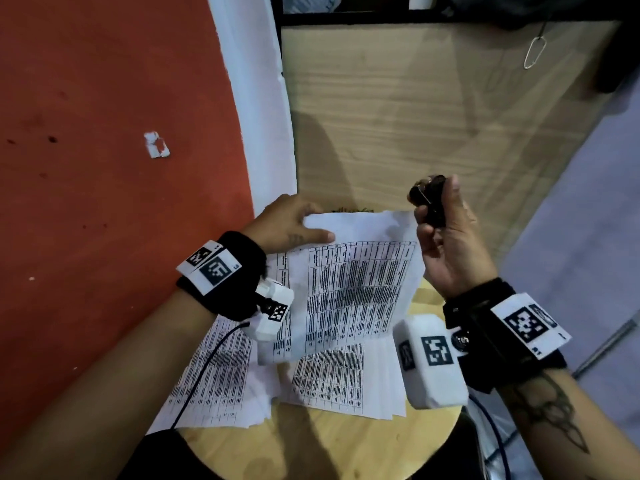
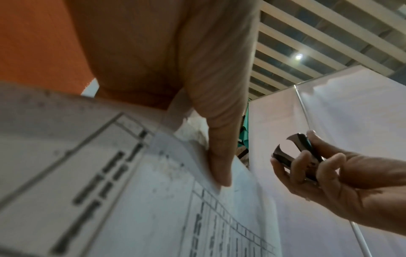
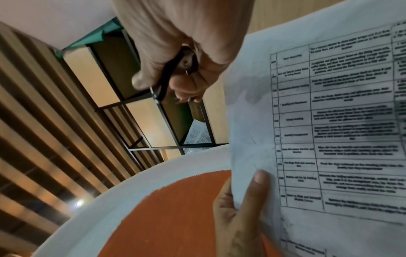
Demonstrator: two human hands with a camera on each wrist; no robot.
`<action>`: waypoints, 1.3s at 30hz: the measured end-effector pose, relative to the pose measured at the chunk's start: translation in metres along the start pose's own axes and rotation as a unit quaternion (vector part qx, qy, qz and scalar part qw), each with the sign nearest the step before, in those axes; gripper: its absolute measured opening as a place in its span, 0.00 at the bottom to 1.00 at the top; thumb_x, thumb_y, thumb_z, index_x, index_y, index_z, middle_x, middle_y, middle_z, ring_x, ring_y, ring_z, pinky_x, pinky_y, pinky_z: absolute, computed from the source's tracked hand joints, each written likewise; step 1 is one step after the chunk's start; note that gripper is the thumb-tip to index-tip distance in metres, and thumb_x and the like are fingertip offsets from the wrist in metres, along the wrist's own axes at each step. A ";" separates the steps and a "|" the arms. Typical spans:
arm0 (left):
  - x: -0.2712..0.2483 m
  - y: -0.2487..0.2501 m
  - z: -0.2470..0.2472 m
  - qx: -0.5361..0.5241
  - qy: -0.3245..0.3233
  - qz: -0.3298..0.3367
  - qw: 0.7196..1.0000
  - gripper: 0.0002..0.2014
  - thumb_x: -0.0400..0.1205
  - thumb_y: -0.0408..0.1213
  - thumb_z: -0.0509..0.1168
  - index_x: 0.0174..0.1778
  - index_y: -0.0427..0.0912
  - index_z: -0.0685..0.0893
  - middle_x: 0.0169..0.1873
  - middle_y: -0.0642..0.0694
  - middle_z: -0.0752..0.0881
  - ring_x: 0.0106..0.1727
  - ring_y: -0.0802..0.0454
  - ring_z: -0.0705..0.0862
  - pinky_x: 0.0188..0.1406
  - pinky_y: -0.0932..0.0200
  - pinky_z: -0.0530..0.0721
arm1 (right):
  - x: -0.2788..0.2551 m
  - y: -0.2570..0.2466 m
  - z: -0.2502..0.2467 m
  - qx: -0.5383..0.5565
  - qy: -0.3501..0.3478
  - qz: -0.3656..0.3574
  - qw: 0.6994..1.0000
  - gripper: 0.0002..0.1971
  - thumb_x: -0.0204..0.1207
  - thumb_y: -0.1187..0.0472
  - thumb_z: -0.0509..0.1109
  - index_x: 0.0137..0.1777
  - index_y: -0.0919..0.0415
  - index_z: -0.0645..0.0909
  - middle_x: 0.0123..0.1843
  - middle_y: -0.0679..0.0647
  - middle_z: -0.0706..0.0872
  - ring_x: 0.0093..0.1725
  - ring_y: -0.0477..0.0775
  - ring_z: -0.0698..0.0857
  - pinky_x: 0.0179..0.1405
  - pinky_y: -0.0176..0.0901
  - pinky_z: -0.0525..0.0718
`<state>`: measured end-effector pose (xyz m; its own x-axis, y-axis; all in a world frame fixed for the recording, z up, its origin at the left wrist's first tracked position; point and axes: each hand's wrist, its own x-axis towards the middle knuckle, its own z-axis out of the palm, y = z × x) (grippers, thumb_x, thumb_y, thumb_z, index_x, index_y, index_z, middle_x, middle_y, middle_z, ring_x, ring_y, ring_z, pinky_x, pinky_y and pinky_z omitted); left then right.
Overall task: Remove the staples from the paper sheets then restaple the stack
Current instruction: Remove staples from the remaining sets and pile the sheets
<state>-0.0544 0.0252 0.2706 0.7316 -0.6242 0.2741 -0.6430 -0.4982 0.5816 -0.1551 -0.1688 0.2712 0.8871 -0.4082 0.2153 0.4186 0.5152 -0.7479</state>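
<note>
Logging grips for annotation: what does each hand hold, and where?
Left hand pinches the lifted sheet at its top corner; right hand grips the staple remover by its body.

Orange wall, wood panel, slatted ceiling

An orange wall (image 1: 114, 109) with a white edge band (image 1: 256, 109) meets a pale wood-grain panel (image 1: 415, 109); a round wooden tabletop (image 1: 332, 445) stands below, a black-framed shelf unit (image 3: 140, 111) nearby, and one small lamp (image 2: 298, 56) glows among ceiling slats (image 2: 318, 34).
</note>
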 end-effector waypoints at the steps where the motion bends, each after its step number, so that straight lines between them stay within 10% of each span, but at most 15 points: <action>1: -0.001 0.002 -0.001 -0.010 0.000 -0.003 1.000 0.08 0.67 0.56 0.73 0.29 0.62 0.81 0.32 0.50 0.86 0.37 0.48 0.84 0.39 0.56 0.77 | -0.001 0.000 0.001 -0.024 -0.016 0.004 1.000 0.20 0.55 0.48 0.74 0.47 0.54 0.80 0.39 0.46 0.86 0.27 0.36 0.80 0.17 0.22 0.69; 4: -0.004 0.006 -0.004 -0.041 -0.009 0.002 0.999 0.13 0.74 0.40 0.76 0.32 0.62 0.81 0.27 0.63 0.84 0.34 0.64 0.82 0.34 0.69 0.74 | -0.008 0.009 0.006 -0.213 -0.080 -0.041 0.973 0.20 0.62 0.67 0.78 0.54 0.55 0.82 0.39 0.44 0.89 0.34 0.35 0.85 0.26 0.25 0.77; 8: -0.004 0.009 -0.007 -0.049 -0.028 -0.010 0.998 0.03 0.76 0.38 0.74 0.37 0.46 0.87 0.27 0.58 0.86 0.27 0.72 0.78 0.29 0.74 0.72 | -0.017 0.024 0.006 -0.511 -0.196 -0.204 0.812 0.28 0.61 0.70 0.82 0.63 0.62 0.82 0.56 0.56 0.81 0.39 0.34 0.85 0.46 0.23 0.81; 11: -0.005 0.012 -0.008 -0.056 -0.023 -0.013 0.998 0.10 0.75 0.39 0.75 0.43 0.35 0.89 0.34 0.40 0.87 0.31 0.60 0.79 0.33 0.63 0.74 | -0.015 0.027 0.007 -0.556 -0.252 -0.249 0.752 0.28 0.64 0.74 0.78 0.66 0.66 0.80 0.61 0.61 0.77 0.42 0.38 0.84 0.42 0.19 0.79; 18: -0.005 0.019 -0.012 -0.107 -0.045 -0.016 0.993 0.12 0.68 0.42 0.75 0.37 0.35 0.88 0.27 0.54 0.82 0.30 0.61 0.78 0.32 0.64 0.72 | -0.014 0.017 0.015 -0.713 -0.224 -0.441 0.497 0.23 0.55 0.61 0.82 0.52 0.59 0.85 0.51 0.56 0.87 0.44 0.60 0.85 0.22 0.41 0.78; 28: -0.008 0.023 -0.006 -0.145 -0.037 -0.005 0.989 0.19 0.67 0.41 0.74 0.38 0.24 0.84 0.29 0.43 0.77 0.33 0.54 0.73 0.33 0.58 0.67 | -0.011 0.018 0.017 -0.687 -0.289 -0.421 0.516 0.18 0.57 0.68 0.72 0.50 0.62 0.85 0.49 0.60 0.85 0.45 0.64 0.85 0.21 0.51 0.84; 35: -0.011 0.023 -0.008 -0.157 -0.053 0.016 0.986 0.07 0.71 0.27 0.75 0.35 0.42 0.86 0.27 0.53 0.84 0.32 0.61 0.80 0.34 0.65 0.76 | -0.006 0.015 0.021 -0.682 -0.297 -0.433 0.510 0.14 0.59 0.68 0.69 0.46 0.64 0.85 0.47 0.61 0.85 0.42 0.64 0.85 0.23 0.51 0.83; 37: -0.012 0.026 -0.008 -0.166 -0.058 0.022 0.984 0.06 0.70 0.30 0.76 0.41 0.36 0.87 0.34 0.41 0.89 0.36 0.56 0.82 0.41 0.58 0.78 | -0.007 0.014 0.022 -0.682 -0.303 -0.434 0.505 0.14 0.59 0.67 0.69 0.46 0.64 0.85 0.46 0.61 0.85 0.42 0.64 0.85 0.22 0.50 0.83; 39: -0.012 0.028 -0.010 -0.146 -0.064 0.027 0.987 0.10 0.71 0.28 0.75 0.46 0.31 0.86 0.31 0.50 0.89 0.31 0.64 0.81 0.37 0.68 0.78 | -0.006 0.014 0.022 -0.687 -0.311 -0.436 0.491 0.14 0.58 0.66 0.69 0.46 0.64 0.85 0.45 0.60 0.85 0.41 0.63 0.85 0.21 0.46 0.82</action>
<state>-0.0789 0.0241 0.2914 0.6505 -0.7261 0.2228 -0.5743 -0.2782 0.7699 -0.1502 -0.1422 0.2730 0.5543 0.5075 0.6598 0.5447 -0.8205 0.1735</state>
